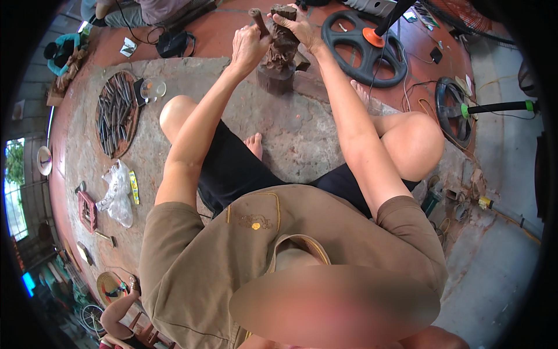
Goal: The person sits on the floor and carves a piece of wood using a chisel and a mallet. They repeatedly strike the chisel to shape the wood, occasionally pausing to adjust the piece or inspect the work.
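A dark brown wood carving (281, 55) stands upright on the floor in front of me, its middle cut into folds and its base a plain round block. My left hand (250, 49) is closed round a wooden-handled tool (259, 22) at the carving's left side. The handle sticks up above the fist; its working end is hidden. At the top of the carving, my right hand (297, 29) wraps its fingers round the dark upper end from the right.
A round tray (135, 131) full of chisel-like tools lies left, beside a clear plastic cup (153, 88). Nearer are a plastic bag (119, 192) and a red basket (87, 212). Black fan bases (364, 49) and cables stand right. Other people sit at the far left and lower left.
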Demonstrator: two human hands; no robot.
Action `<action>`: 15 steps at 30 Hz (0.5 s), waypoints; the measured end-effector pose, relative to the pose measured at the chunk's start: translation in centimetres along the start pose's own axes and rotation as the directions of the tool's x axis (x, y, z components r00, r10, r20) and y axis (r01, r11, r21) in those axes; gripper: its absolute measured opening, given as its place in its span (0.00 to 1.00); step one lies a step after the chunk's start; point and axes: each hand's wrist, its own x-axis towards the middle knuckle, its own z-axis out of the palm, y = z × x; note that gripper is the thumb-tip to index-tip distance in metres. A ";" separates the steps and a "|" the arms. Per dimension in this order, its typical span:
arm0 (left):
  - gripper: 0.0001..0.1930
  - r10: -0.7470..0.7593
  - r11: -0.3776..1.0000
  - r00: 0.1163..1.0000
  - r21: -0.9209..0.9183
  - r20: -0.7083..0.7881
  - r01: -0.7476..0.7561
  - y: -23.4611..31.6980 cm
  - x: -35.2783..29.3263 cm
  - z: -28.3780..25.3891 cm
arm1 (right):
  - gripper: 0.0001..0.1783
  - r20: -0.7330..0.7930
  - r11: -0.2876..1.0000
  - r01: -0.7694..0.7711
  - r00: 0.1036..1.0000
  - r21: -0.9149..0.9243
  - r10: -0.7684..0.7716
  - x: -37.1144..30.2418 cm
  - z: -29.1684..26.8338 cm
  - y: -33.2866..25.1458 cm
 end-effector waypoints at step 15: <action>0.08 0.297 0.955 0.935 0.070 -0.194 -0.289 1.6 0.0 -0.6 | 0.37 0.027 0.999 0.038 0.999 0.028 -0.038 0.6 1.1 1.1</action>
